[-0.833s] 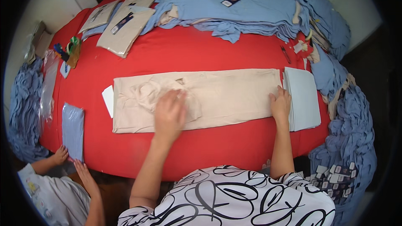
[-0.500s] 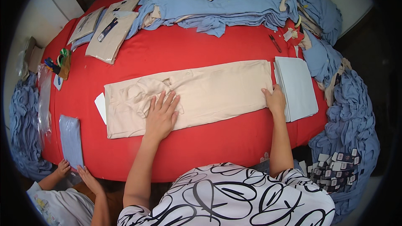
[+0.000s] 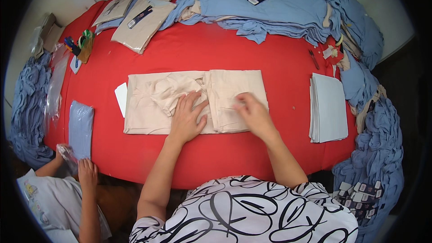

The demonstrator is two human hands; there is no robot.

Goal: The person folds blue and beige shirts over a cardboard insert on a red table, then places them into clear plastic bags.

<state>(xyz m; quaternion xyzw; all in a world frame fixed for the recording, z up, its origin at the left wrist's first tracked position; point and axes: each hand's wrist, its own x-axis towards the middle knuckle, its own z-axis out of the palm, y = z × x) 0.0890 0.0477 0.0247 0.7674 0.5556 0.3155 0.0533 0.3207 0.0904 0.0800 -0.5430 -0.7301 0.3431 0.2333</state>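
A beige shirt lies on the red cloth, with its right part folded back over the middle as a flap. My left hand rests open on the shirt, fingers spread beside the bunched collar. Over the folded flap is my right hand, its bent fingers smeared by motion; whether they touch the fabric cannot be told. A white card sticks out from the shirt's left edge.
A stack of white sheets lies right. Blue shirts and bagged beige shirts lie at the far side. Scissors lie near the blue pile. At lower left, another person's hands handle a bagged blue garment.
The shirt's right end has been folded leftward over its middle. My right hand has moved left from that end onto the flap. My left hand stays on the shirt.
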